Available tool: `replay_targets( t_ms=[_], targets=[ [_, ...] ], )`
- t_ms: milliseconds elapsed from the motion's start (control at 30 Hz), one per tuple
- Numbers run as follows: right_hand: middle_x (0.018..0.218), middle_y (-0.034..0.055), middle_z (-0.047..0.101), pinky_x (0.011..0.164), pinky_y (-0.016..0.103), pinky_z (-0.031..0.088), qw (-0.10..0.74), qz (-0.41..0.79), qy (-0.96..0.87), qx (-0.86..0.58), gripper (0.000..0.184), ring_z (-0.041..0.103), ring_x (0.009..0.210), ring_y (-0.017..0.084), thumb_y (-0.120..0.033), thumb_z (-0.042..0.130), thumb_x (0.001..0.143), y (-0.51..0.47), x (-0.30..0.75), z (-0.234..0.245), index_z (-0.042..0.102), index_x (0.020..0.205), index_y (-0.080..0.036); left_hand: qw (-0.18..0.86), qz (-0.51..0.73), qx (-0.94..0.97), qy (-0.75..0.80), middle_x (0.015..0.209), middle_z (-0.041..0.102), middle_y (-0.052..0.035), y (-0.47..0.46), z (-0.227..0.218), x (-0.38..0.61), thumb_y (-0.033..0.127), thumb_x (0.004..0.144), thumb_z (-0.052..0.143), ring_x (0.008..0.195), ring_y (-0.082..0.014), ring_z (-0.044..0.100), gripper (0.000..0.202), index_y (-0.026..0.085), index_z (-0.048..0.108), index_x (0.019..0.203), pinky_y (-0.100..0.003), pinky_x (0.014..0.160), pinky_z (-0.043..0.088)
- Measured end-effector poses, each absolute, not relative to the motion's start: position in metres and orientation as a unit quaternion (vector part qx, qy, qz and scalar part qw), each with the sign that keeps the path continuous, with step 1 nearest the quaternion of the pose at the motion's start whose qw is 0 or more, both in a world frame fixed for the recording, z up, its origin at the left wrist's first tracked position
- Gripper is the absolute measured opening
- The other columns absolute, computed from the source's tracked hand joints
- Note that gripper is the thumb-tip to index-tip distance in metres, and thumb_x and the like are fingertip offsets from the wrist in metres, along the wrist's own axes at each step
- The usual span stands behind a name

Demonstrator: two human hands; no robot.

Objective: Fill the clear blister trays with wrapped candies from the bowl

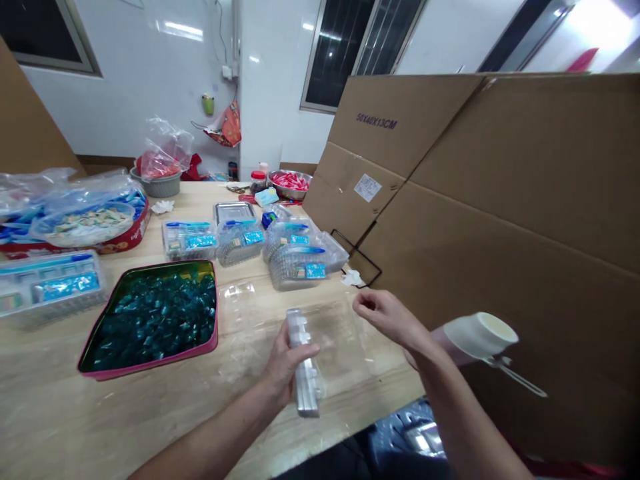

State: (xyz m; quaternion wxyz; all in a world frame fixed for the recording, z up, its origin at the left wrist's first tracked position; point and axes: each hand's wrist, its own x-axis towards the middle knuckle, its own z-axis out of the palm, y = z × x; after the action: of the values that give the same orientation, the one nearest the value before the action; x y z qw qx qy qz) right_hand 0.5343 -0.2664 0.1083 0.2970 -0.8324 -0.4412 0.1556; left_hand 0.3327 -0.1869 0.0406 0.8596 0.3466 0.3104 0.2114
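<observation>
- Brown cardboard sheet (pixel 25 113) rises at the far left, behind the pale wood table (pixel 55 413) that carries everything below.
- Clear plastic bags (pixel 40 190) of small wrapped packets slump over a red tin (pixel 125 233), whose low sides seem to keep the loose pile together.
- Clear ribbed tray (pixel 50 283) with blue labels sits at the table's left edge, just beside a pink-rimmed tin (pixel 150 358).
- Teal wrapped sweets (pixel 155 317) fill that tin, left uncovered, probably so they are easy to reach.
- Clear ribbed containers (pixel 189 240) with blue labels stand in a loose row farther along, with more piled at its right end (pixel 297 267).
- Steel bowl (pixel 289 183) of red-and-white packets sits at the table's far end.
- Left grip (pixel 287 363) is closed around a clear moulded plastic strip (pixel 303 360), held upright above the table in front of the person, apparently to steady its narrow length.
- Clear plastic sheet (pixel 340 347) lies on the table beneath both hands.
- Right grip (pixel 380 317) is partly open, fingers loosely curled, holding nothing, near the strip without touching it.
- Large cardboard sheets (pixel 500 167) lean along the table's right side, and a white roll (pixel 480 337), perhaps tape, shows beyond the right forearm.
</observation>
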Motion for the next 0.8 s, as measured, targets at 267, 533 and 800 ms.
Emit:
replay_targets(
  t_ms=[267,533,800],
  targets=[
    [0.07,0.0017,0.062,0.066,0.027,0.039,0.439,0.422,-0.451,-0.653,0.03,0.054,0.069,0.016,-0.046,0.069,0.07,-0.241,0.477,0.085,0.065,0.071,-0.016,0.866,0.215,0.354,0.279,0.087,0.062,-0.0015,-0.19,0.044,0.336,0.024,0.051,0.081,0.078,-0.0154,0.054,0.06,0.019,0.06,0.107,-0.025,0.067,0.041],
    [0.062,-0.0021,0.057,0.061,0.025,0.035,0.51,0.495,-0.368,-0.6,0.034,0.048,0.06,0.011,-0.045,0.078,0.062,-0.241,0.465,0.079,0.064,0.066,-0.014,0.872,0.202,0.347,0.28,0.089,0.064,-0.003,-0.191,0.044,0.333,0.024,0.054,0.08,0.078,-0.0158,0.056,0.055,0.018,0.061,0.106,-0.025,0.067,0.043],
    [0.061,-0.0017,0.053,0.06,0.025,0.034,0.539,0.464,-0.349,-0.61,0.021,0.044,0.061,0.012,-0.035,0.07,0.065,-0.242,0.457,0.075,0.06,0.063,-0.016,0.89,0.182,0.3,0.291,0.081,0.061,-0.0021,-0.191,0.044,0.33,0.03,0.051,0.082,0.069,-0.0155,0.057,0.059,0.016,0.058,0.104,-0.027,0.063,0.046]
  ],
)
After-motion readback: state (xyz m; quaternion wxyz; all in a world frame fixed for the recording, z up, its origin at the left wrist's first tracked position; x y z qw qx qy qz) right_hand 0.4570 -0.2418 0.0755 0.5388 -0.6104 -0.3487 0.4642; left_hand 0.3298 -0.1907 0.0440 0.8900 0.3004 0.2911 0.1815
